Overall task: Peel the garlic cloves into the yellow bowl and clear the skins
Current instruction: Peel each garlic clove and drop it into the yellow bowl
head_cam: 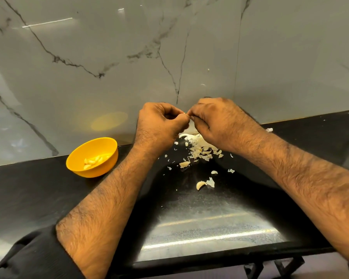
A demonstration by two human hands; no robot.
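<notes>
My left hand and my right hand meet above the counter, their fingertips pinching a garlic clove that is mostly hidden between them. Below the hands lies a pile of white garlic skins. An unpeeled clove lies nearer to me, and another clove sits at the edge of the pile. The yellow bowl stands to the left on the counter and holds several peeled cloves.
The black counter runs along a grey marble wall. Small skin scraps are scattered around the pile, with one scrap at the back right. The counter's front edge is close to me.
</notes>
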